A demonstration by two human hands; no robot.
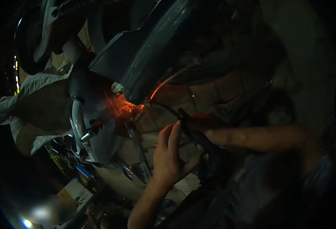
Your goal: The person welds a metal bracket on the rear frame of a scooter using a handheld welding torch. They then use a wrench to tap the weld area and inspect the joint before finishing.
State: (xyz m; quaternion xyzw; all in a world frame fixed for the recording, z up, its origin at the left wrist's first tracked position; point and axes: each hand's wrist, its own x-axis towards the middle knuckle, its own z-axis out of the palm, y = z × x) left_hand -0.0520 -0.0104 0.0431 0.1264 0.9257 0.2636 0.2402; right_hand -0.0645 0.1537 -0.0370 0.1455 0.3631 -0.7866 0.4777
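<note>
In dim light, my left hand (167,156) is raised with its fingers stretched and thumb apart. Its fingertips meet a black torch-like tool (165,108) with a slim curved neck, and they seem to touch it. My right hand (206,123), dark and reddish in shadow, appears closed round the tool's thicker rear part; its fingers are mostly hidden. Beyond the tool's tip is an orange glow (127,106) with a smoky haze, under a dark vehicle seat (152,57). From near the tip a thin, curved orange streak or rod (168,81) rises to the right.
The seat belongs to what looks like a scooter (99,145), with a chrome part (88,136) on its side. Grey cloth (30,95) drapes at the left. Pale paving (183,185) shows below. A bright light (27,222) shines at the lower left.
</note>
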